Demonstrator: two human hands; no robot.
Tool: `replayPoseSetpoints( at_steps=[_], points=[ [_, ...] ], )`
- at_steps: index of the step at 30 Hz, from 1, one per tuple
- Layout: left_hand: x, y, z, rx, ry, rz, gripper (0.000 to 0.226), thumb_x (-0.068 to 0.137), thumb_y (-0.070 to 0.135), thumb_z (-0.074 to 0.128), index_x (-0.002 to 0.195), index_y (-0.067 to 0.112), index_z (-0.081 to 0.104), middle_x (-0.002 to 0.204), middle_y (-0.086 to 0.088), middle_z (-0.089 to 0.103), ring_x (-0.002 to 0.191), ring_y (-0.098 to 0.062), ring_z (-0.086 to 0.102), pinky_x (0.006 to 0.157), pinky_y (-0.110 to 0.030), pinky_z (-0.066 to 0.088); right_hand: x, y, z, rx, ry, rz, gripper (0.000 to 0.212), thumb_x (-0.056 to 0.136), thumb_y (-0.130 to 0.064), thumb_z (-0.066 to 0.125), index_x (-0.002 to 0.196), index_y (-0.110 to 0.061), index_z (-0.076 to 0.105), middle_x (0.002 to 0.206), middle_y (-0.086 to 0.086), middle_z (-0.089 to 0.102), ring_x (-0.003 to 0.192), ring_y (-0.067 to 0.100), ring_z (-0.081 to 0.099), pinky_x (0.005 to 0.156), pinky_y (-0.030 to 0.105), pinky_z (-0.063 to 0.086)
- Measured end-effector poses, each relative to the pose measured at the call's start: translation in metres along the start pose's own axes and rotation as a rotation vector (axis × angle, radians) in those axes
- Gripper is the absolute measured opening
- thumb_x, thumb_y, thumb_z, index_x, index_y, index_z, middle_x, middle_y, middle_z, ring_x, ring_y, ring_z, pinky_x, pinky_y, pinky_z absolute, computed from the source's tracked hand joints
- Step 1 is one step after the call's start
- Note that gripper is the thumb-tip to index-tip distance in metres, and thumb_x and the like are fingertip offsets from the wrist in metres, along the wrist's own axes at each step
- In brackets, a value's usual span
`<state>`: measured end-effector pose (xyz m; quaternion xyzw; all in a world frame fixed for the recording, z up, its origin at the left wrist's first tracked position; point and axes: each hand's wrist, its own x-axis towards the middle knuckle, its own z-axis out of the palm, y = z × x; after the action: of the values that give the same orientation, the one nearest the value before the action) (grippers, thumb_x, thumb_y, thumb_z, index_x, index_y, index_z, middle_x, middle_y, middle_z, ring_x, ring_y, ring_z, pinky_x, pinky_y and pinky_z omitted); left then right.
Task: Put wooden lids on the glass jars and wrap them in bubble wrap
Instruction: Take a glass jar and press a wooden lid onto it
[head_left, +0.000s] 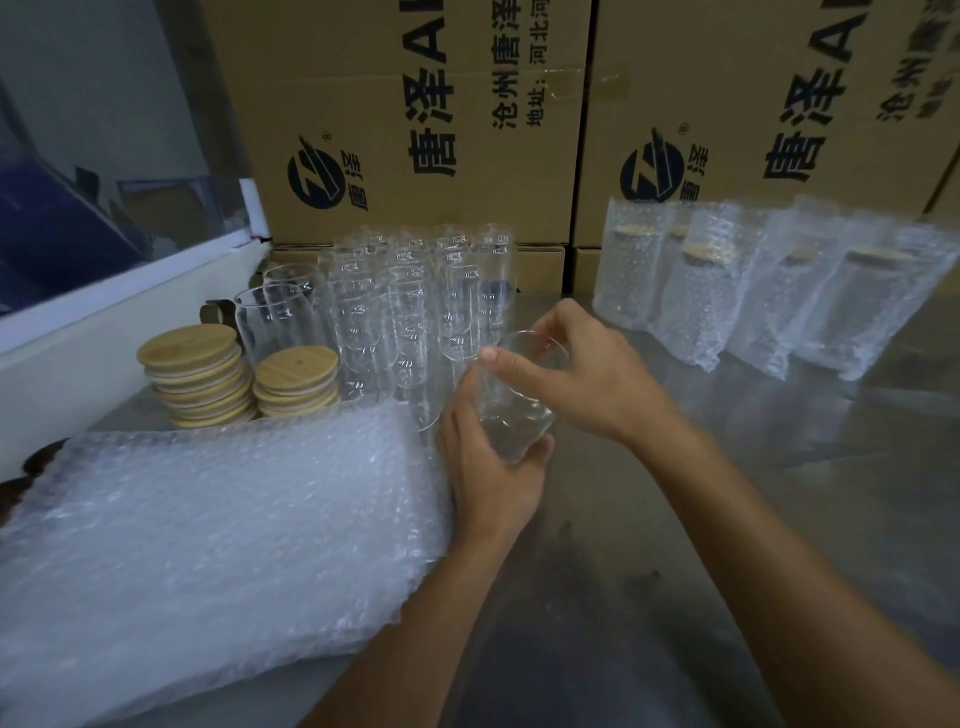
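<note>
Holding one glass jar between both hands above the counter, I have it tilted so its open mouth faces away from me. My left hand wraps around its lower body, fingers curled on the far side and thumb on the near side. My right hand grips the rim end from above, thumb pressed to the glass and fingers curled over the mouth. No lid sits on this jar.

Just behind it, a tight cluster of empty jars stands upright toward the back of the counter, with two wider glasses at its left edge. To the left of those are two stacks of wooden lids, the taller one at the far left and a shorter stack touching the jars' side. A thick pile of bubble wrap lies flat on the near left of the counter, its right edge touching my left wrist.

On the far right, well apart from the jar I hold, a row of wrapped jars stands upright in bubble wrap sleeves; wooden lids show faintly through the plastic at their tops. Behind everything, large cardboard boxes with black printed lettering form a wall along the back. A white ledge runs along the left side.
</note>
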<state>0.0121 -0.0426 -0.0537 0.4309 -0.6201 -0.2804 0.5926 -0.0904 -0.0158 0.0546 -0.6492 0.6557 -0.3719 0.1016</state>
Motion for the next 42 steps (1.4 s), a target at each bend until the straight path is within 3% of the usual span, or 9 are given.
replayPoseSetpoints(
  at_steps=[6,9,11,15,20,26,32,37,42],
  points=[
    [0.001,0.000,0.001,-0.023,0.069,-0.033,0.093,0.068,0.011,0.088,0.146,0.022,0.038,0.132,0.005,0.045,0.128,-0.021,0.044,0.111,-0.043,0.037,0.002,0.000,-0.012,0.123,-0.156,-0.070,0.087,0.065,-0.063,0.077,0.139,-0.021,0.056,0.127,-0.012,0.063,0.103,-0.009,0.056,0.085,0.009,0.045],
    [0.000,0.001,0.000,-0.029,0.069,-0.056,0.095,0.069,0.014,0.089,0.148,0.023,0.036,0.132,-0.001,0.047,0.129,-0.024,0.043,0.110,-0.044,0.037,0.001,0.005,-0.019,0.271,-0.231,-0.053,0.074,0.080,-0.035,0.079,0.145,-0.012,0.052,0.134,-0.003,0.062,0.093,-0.008,0.063,0.069,0.016,0.055],
    [-0.001,0.001,0.000,-0.037,0.058,-0.063,0.096,0.069,0.015,0.089,0.147,0.027,0.035,0.135,-0.002,0.046,0.131,-0.024,0.041,0.110,-0.047,0.037,0.001,0.007,-0.022,0.341,-0.221,-0.034,0.051,0.092,-0.017,0.071,0.141,-0.009,0.056,0.129,-0.002,0.063,0.069,-0.004,0.067,0.060,0.016,0.054],
    [-0.002,0.004,-0.002,-0.041,0.034,-0.043,0.097,0.067,0.013,0.089,0.134,0.050,0.029,0.134,0.009,0.041,0.134,-0.019,0.038,0.112,-0.045,0.036,0.004,0.010,-0.021,0.329,-0.120,-0.004,0.022,0.102,-0.015,0.057,0.120,-0.007,0.067,0.109,-0.007,0.070,0.047,0.010,0.062,0.055,0.021,0.055],
    [-0.003,0.004,-0.002,-0.010,0.007,-0.019,0.098,0.066,0.012,0.089,0.128,0.059,0.029,0.136,0.007,0.041,0.134,-0.018,0.038,0.112,-0.044,0.036,0.008,0.015,-0.012,0.265,0.030,0.048,0.029,0.101,-0.033,0.059,0.091,-0.006,0.066,0.095,-0.003,0.075,0.037,0.005,0.052,0.045,0.018,0.043],
    [-0.004,0.002,-0.002,0.026,-0.003,0.004,0.098,0.067,0.015,0.089,0.131,0.058,0.028,0.134,0.006,0.042,0.132,-0.023,0.041,0.108,-0.048,0.041,0.007,0.013,-0.009,0.145,0.071,0.050,0.060,0.066,-0.071,0.073,0.086,-0.015,0.065,0.087,-0.002,0.072,0.085,0.010,0.068,0.077,0.033,0.056],
    [-0.002,-0.001,0.000,0.057,0.032,0.020,0.099,0.066,0.017,0.090,0.138,0.050,0.030,0.136,0.000,0.047,0.131,-0.021,0.042,0.106,-0.048,0.042,0.004,0.010,-0.016,0.118,-0.042,0.004,0.081,0.045,-0.086,0.065,0.094,-0.021,0.062,0.097,-0.011,0.068,0.095,0.001,0.062,0.081,0.023,0.053],
    [-0.003,-0.005,0.002,0.057,0.000,0.029,0.097,0.065,0.019,0.090,0.145,0.036,0.039,0.134,0.001,0.046,0.129,-0.021,0.042,0.106,-0.045,0.042,0.008,0.016,-0.010,0.177,0.060,0.013,0.041,0.081,-0.053,0.078,0.088,-0.014,0.065,0.088,-0.001,0.071,0.092,0.017,0.067,0.088,0.047,0.055],
    [-0.002,-0.006,0.001,0.046,-0.041,0.004,0.098,0.066,0.023,0.091,0.146,0.038,0.037,0.129,0.012,0.041,0.128,-0.014,0.039,0.106,-0.037,0.041,0.013,0.023,-0.009,0.225,0.081,0.025,0.014,0.097,-0.025,0.067,0.090,-0.013,0.069,0.090,-0.002,0.074,0.092,0.013,0.068,0.086,0.037,0.055]
  ],
)
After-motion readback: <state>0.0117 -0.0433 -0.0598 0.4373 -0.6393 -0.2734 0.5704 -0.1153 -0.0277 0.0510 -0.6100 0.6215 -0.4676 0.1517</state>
